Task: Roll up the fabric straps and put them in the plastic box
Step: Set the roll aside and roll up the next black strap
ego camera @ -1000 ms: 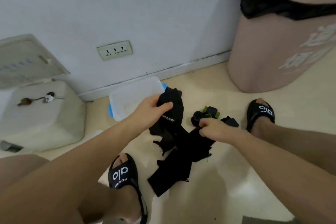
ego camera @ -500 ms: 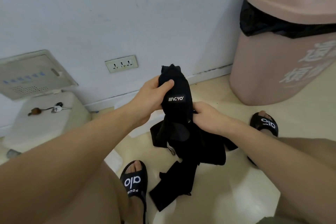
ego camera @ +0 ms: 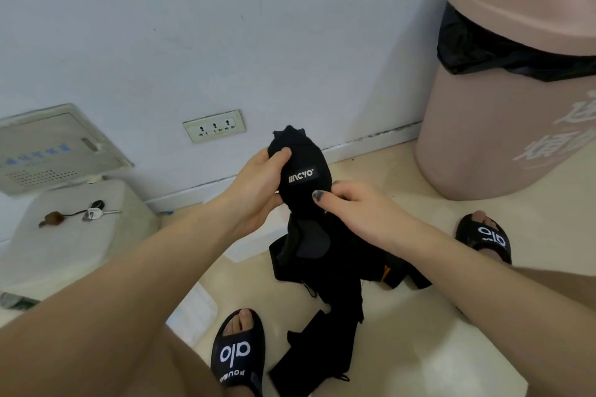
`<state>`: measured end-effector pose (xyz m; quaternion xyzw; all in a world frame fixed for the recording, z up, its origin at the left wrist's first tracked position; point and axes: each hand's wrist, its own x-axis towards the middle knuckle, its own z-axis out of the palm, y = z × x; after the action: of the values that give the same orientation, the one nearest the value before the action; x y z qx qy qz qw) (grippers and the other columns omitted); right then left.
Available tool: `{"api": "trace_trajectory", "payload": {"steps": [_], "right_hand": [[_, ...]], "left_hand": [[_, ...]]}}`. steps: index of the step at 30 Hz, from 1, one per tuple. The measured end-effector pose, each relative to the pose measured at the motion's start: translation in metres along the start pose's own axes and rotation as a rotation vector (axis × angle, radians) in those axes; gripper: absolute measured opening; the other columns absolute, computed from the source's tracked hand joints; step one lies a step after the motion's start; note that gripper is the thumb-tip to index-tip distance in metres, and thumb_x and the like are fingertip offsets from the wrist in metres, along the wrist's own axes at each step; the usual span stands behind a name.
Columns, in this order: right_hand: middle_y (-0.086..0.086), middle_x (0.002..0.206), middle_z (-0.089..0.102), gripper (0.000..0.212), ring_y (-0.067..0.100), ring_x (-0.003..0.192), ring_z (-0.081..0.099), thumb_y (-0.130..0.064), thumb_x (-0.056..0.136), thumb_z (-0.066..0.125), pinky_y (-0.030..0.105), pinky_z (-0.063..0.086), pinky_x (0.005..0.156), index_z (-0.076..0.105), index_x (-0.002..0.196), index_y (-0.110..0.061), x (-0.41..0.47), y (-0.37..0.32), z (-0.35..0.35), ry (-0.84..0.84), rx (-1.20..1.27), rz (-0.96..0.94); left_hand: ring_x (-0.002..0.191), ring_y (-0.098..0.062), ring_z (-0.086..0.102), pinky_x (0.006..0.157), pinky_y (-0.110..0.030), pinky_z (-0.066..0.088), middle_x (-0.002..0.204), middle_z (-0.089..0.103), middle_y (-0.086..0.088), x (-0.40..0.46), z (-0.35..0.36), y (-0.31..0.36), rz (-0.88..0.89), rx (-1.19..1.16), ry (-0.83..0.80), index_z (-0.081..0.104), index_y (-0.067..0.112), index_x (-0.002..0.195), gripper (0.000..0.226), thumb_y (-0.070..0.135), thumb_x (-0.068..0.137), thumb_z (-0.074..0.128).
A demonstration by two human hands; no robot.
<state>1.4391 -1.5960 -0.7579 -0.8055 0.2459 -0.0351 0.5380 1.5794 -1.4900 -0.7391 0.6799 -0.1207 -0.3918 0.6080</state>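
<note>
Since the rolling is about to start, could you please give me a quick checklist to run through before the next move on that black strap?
1. Left hand grips the top of the black strap: ok.
2. Right hand pinches the strap just below the logo patch: ok.
3. Strap free of tangles: not ok; the lower lengths hang bunched and folded down to the floor.
4. Strap rolled: not ok; rolling not yet begun.
5. Plastic box within reach and open: cannot tell; only a pale edge shows behind the arms.
6. Other straps accounted for: cannot tell; hidden behind the right arm.
</note>
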Motion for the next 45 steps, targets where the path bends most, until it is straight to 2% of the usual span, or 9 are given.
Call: {"api": "trace_trajectory", "payload": {"steps": [7, 12, 14, 17, 22, 26, 32, 39, 45], "right_hand": [[0.013, 0.073, 0.059, 0.045, 0.027, 0.068, 0.058, -0.038, 0.1, 0.058, 0.039, 0.043, 0.069, 0.064, 0.082, 0.003, 0.021, 0.006, -0.006, 0.167, 0.132, 0.145], [0.007, 0.071, 0.048, 0.038, 0.022, 0.065, 0.047, -0.039, 0.098, 0.058, 0.035, 0.035, 0.066, 0.062, 0.078, -0.007, 0.026, 0.006, -0.004, 0.177, 0.116, 0.179], [0.008, 0.069, 0.048, 0.045, 0.021, 0.064, 0.047, -0.037, 0.101, 0.057, 0.034, 0.035, 0.064, 0.059, 0.079, 0.002, 0.026, 0.005, -0.003, 0.172, 0.09, 0.171], [0.001, 0.059, 0.042, 0.042, 0.016, 0.057, 0.043, -0.034, 0.103, 0.056, 0.031, 0.031, 0.055, 0.051, 0.067, -0.011, 0.025, 0.004, -0.001, 0.178, 0.011, 0.144], [0.006, 0.064, 0.042, 0.038, 0.018, 0.061, 0.041, -0.033, 0.102, 0.057, 0.031, 0.032, 0.056, 0.053, 0.07, -0.012, 0.024, 0.004, 0.003, 0.19, 0.008, 0.097], [0.006, 0.063, 0.044, 0.045, 0.017, 0.06, 0.041, -0.03, 0.102, 0.056, 0.026, 0.028, 0.048, 0.054, 0.07, 0.001, 0.022, 0.003, 0.007, 0.201, -0.078, 0.067], [-0.001, 0.057, 0.035, 0.046, 0.017, 0.055, 0.034, -0.031, 0.103, 0.055, 0.033, 0.026, 0.051, 0.04, 0.062, -0.015, 0.022, 0.004, 0.001, 0.238, -0.166, 0.06], [0.001, 0.059, 0.036, 0.046, 0.018, 0.057, 0.035, -0.03, 0.105, 0.053, 0.035, 0.026, 0.054, 0.039, 0.064, -0.014, 0.021, 0.006, -0.004, 0.224, -0.182, 0.067], [-0.002, 0.057, 0.033, 0.05, 0.015, 0.054, 0.032, -0.03, 0.105, 0.053, 0.034, 0.024, 0.053, 0.033, 0.061, -0.016, 0.022, 0.005, -0.007, 0.229, -0.191, 0.048]], "left_hand": [[0.112, -0.009, 0.065, 0.104, -0.035, 0.05, 0.125, 0.065, 0.006, 0.003, -0.01, -0.017, -0.106, 0.7, -0.305, 0.036, 0.027, 0.14, 0.082, 0.065, 0.079, 0.074], [0.102, -0.019, 0.067, 0.09, -0.045, 0.057, 0.112, 0.064, 0.0, 0.004, -0.005, -0.02, 0.108, 0.882, -0.304, 0.046, 0.023, 0.112, 0.064, 0.063, 0.075, 0.08], [0.097, -0.025, 0.063, 0.086, -0.051, 0.054, 0.102, 0.063, -0.004, 0.003, -0.004, -0.02, 0.213, 1.014, -0.275, 0.045, 0.021, 0.096, 0.063, 0.072, 0.067, 0.069], [0.091, -0.023, 0.055, 0.084, -0.048, 0.051, 0.095, 0.055, -0.001, 0.001, -0.003, -0.021, 0.315, 1.141, -0.284, 0.043, 0.021, 0.086, 0.051, 0.067, 0.072, 0.062], [0.088, -0.015, 0.048, 0.073, -0.034, 0.043, 0.099, 0.044, 0.006, -0.003, 0.001, -0.029, 0.389, 1.247, -0.282, 0.035, 0.031, 0.087, 0.047, 0.063, 0.082, 0.069], [0.093, -0.019, 0.057, 0.08, -0.037, 0.051, 0.103, 0.048, 0.004, -0.003, 0.005, -0.036, 0.406, 1.253, -0.265, 0.046, 0.022, 0.112, 0.047, 0.055, 0.083, 0.062], [0.097, -0.019, 0.057, 0.085, -0.038, 0.051, 0.1, 0.053, 0.002, -0.001, -0.007, -0.018, 0.383, 1.191, -0.42, 0.043, 0.027, 0.085, 0.036, 0.05, 0.089, 0.07], [0.099, -0.004, 0.057, 0.097, -0.02, 0.047, 0.105, 0.053, 0.0, 0.001, -0.017, -0.014, 0.366, 1.095, -0.556, 0.049, 0.028, 0.08, 0.025, 0.032, 0.102, 0.06], [0.105, -0.013, 0.062, 0.089, -0.028, 0.045, 0.102, 0.05, 0.009, 0.004, -0.025, -0.009, 0.262, 1.006, -0.536, 0.052, 0.03, 0.08, 0.025, 0.035, 0.104, 0.055]]}}
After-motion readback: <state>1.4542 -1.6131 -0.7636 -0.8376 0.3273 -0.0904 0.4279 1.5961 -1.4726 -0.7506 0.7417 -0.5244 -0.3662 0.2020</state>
